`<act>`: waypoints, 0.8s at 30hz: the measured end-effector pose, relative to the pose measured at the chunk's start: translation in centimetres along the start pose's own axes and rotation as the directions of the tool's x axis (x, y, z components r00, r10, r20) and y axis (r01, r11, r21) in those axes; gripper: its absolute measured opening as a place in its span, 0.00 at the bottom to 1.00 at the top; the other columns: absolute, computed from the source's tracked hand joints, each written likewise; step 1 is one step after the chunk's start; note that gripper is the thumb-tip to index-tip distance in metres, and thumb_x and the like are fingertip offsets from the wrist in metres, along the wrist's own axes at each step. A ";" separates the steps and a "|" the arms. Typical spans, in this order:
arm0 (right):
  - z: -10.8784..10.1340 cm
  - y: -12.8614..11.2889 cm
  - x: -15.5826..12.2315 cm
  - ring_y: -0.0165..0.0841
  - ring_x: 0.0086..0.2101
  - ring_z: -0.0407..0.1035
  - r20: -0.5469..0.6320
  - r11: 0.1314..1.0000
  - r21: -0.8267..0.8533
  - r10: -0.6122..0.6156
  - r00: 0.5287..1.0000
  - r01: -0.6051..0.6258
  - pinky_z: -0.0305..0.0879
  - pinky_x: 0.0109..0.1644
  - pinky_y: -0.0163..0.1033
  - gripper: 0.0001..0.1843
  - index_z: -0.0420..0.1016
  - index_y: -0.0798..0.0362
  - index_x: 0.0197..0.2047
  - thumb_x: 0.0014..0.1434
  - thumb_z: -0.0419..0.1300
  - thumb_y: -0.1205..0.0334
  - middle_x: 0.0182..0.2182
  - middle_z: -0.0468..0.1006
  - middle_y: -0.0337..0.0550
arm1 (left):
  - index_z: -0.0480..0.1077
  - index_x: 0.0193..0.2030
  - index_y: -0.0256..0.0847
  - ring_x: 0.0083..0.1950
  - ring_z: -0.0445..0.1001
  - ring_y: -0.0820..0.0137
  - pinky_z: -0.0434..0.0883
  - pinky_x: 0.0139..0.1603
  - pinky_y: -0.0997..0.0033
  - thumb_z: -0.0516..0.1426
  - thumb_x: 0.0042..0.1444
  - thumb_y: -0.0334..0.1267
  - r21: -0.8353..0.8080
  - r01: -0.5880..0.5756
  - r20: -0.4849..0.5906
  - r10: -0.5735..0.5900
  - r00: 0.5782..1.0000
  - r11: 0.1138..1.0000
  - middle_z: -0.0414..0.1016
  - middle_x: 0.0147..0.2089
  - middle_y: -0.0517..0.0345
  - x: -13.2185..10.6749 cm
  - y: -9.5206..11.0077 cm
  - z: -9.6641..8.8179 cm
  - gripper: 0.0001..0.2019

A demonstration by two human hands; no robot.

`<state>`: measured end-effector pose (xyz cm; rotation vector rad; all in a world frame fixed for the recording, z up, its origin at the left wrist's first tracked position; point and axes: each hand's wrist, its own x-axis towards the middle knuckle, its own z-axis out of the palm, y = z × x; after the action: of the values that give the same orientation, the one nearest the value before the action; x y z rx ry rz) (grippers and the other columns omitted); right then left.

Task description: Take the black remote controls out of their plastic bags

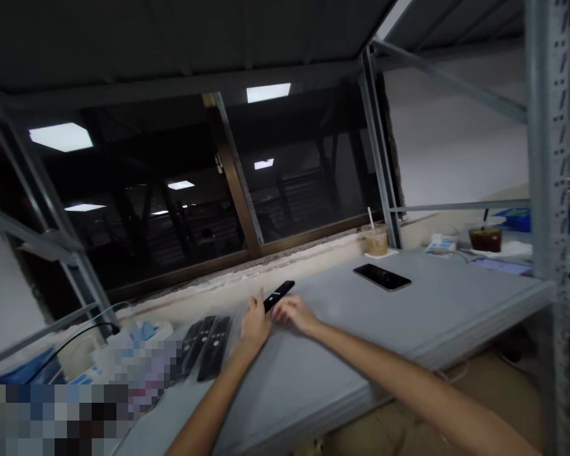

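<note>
A black remote control (281, 292) with pale buttons is held tilted over the shelf top. My left hand (254, 324) is closed around its near end, with the index finger pointing up along the side. Close by its right edge is my right hand (296, 314), fingers loosely bent and apart, slightly blurred; I see nothing held in it. Left of my left hand, several more black remote controls (215, 347) lie side by side, apparently in clear plastic sleeves.
A dark smartphone (382, 277) lies on the grey shelf (332, 354). Behind it stands a drink cup with a straw (376, 240). Cables and a power strip (92, 373) crowd the left. A metal upright (546, 158) rises at right, a dark red drink cup (485, 238) beyond.
</note>
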<state>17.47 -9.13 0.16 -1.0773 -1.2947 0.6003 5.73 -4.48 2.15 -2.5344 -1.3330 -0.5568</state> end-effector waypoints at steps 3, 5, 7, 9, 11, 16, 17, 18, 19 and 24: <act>-1.2 -0.5 -0.4 0.27 0.16 0.63 -0.231 0.990 0.106 0.112 0.966 -0.089 0.58 0.19 0.31 0.19 0.69 0.56 0.32 0.55 0.42 0.54 0.17 0.70 0.38 | 0.45 0.63 0.34 0.46 0.70 0.61 0.66 0.44 0.65 0.45 0.58 0.35 -0.144 -0.021 -0.116 0.004 0.993 0.989 0.63 0.49 0.42 -3.1 0.9 -0.1 0.26; -1.9 -0.5 -0.9 0.27 0.13 0.61 -0.347 0.981 0.146 0.174 0.922 -0.130 0.57 0.17 0.32 0.21 0.67 0.55 0.37 0.57 0.39 0.51 0.14 0.66 0.35 | 0.47 0.62 0.35 0.46 0.69 0.60 0.65 0.46 0.63 0.46 0.58 0.36 -0.200 -0.075 -0.134 0.049 0.990 0.977 0.63 0.49 0.43 -4.5 1.1 -0.1 0.25; -2.2 -0.5 -1.5 0.26 0.11 0.57 -0.447 0.977 0.149 0.206 0.871 -0.154 0.54 0.15 0.31 0.18 0.65 0.54 0.38 0.53 0.47 0.49 0.11 0.62 0.29 | 0.49 0.61 0.36 0.47 0.68 0.59 0.62 0.48 0.59 0.47 0.57 0.35 -0.190 -0.147 -0.148 0.120 0.982 0.971 0.63 0.49 0.44 -5.3 0.9 -0.2 0.25; -2.4 -0.6 -2.2 0.25 0.10 0.55 -0.515 0.977 0.135 0.213 0.830 -0.167 0.53 0.15 0.30 0.16 0.65 0.53 0.38 0.46 0.58 0.54 0.10 0.59 0.26 | 0.50 0.61 0.39 0.48 0.67 0.59 0.61 0.49 0.58 0.48 0.56 0.34 -0.194 -0.223 -0.181 0.189 0.965 0.955 0.63 0.48 0.46 -5.8 0.6 -0.5 0.25; -2.5 -0.8 -2.9 0.24 0.10 0.54 -0.549 0.973 0.140 0.229 0.804 -0.182 0.52 0.15 0.29 0.15 0.66 0.53 0.36 0.44 0.60 0.58 0.09 0.58 0.24 | 0.50 0.60 0.39 0.47 0.67 0.61 0.63 0.47 0.60 0.49 0.56 0.35 -0.271 -0.275 -0.224 0.217 0.950 0.922 0.64 0.47 0.47 -6.1 0.3 -0.8 0.25; -3.4 -1.7 -4.5 0.25 0.09 0.57 -0.449 0.948 0.211 0.311 0.838 -0.239 0.51 0.11 0.29 0.07 0.68 0.54 0.30 0.49 0.57 0.59 0.09 0.63 0.30 | 0.49 0.60 0.37 0.44 0.67 0.63 0.64 0.45 0.63 0.49 0.57 0.40 -0.328 -0.373 -0.239 0.306 0.922 0.868 0.66 0.44 0.50 -7.2 0.6 -1.7 0.25; -3.6 -1.8 -4.7 0.25 0.09 0.58 -0.407 0.940 0.229 0.327 0.853 -0.252 0.51 0.11 0.29 0.07 0.69 0.55 0.28 0.49 0.57 0.60 0.09 0.64 0.32 | 0.50 0.60 0.38 0.43 0.67 0.63 0.63 0.45 0.62 0.49 0.57 0.41 -0.308 -0.374 -0.220 0.316 0.923 0.875 0.66 0.44 0.50 -7.3 0.8 -1.8 0.25; -3.8 -2.0 -4.9 0.25 0.09 0.58 -0.370 0.933 0.246 0.341 0.865 -0.262 0.52 0.11 0.29 0.06 0.69 0.56 0.27 0.49 0.57 0.61 0.10 0.66 0.33 | 0.51 0.59 0.39 0.43 0.67 0.63 0.63 0.45 0.61 0.48 0.57 0.42 -0.288 -0.373 -0.207 0.322 0.924 0.882 0.67 0.43 0.50 -7.4 1.0 -1.9 0.24; -4.0 -2.0 -5.0 0.25 0.10 0.59 -0.343 0.926 0.263 0.352 0.871 -0.270 0.53 0.11 0.28 0.06 0.70 0.56 0.27 0.49 0.57 0.62 0.10 0.67 0.34 | 0.53 0.58 0.40 0.44 0.67 0.62 0.62 0.46 0.60 0.48 0.57 0.43 -0.264 -0.369 -0.209 0.321 0.924 0.891 0.67 0.44 0.50 -7.4 1.2 -1.9 0.23; -4.4 -1.8 -4.8 0.24 0.10 0.59 -0.386 0.901 0.351 0.388 0.837 -0.256 0.55 0.11 0.26 0.04 0.69 0.57 0.29 0.51 0.55 0.66 0.10 0.67 0.33 | 0.49 0.60 0.33 0.55 0.59 0.54 0.60 0.50 0.56 0.54 0.51 0.49 -0.278 -0.261 -0.333 0.162 0.929 0.924 0.59 0.54 0.39 -6.9 1.5 -1.0 0.34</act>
<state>20.26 -15.31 -0.06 -1.1182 -0.5989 0.7176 3.18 -10.85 0.03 -2.6479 -0.9013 -1.1424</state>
